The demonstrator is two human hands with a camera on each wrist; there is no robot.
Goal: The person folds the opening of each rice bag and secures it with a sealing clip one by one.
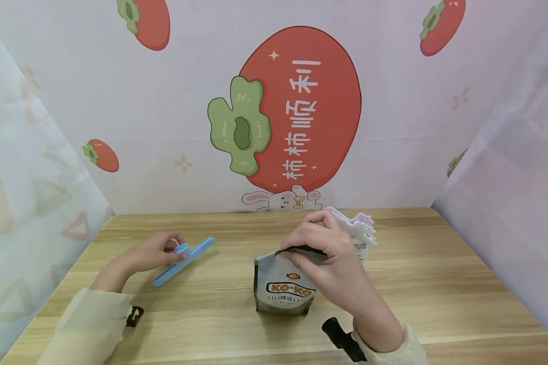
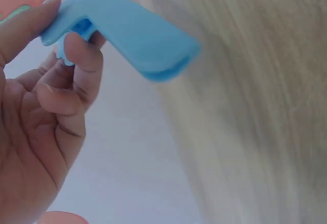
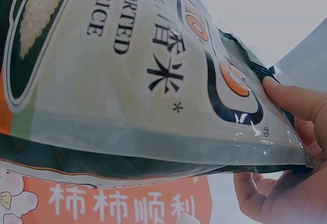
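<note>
Over the left part of the table, my left hand (image 1: 150, 252) pinches the small handle of a long light-blue bag sealing clip (image 1: 201, 251). In the left wrist view, thumb and fingers close on the middle of the blue clip (image 2: 143, 38), and one end sticks out free. My right hand (image 1: 326, 248) grips the gathered top edge of a KO-KO rice bag (image 1: 283, 299), which stands upright near the table's middle. The right wrist view shows the rice bag (image 3: 122, 86) close up, with the thumb on its upper edge; its opening is hidden.
Behind the right hand lie flat white and lilac shaped pieces (image 1: 361, 228), partly hidden. The wooden table (image 1: 415, 284) ends at a printed persimmon backdrop (image 1: 392, 126). Cloth walls (image 1: 32, 167) stand on both sides.
</note>
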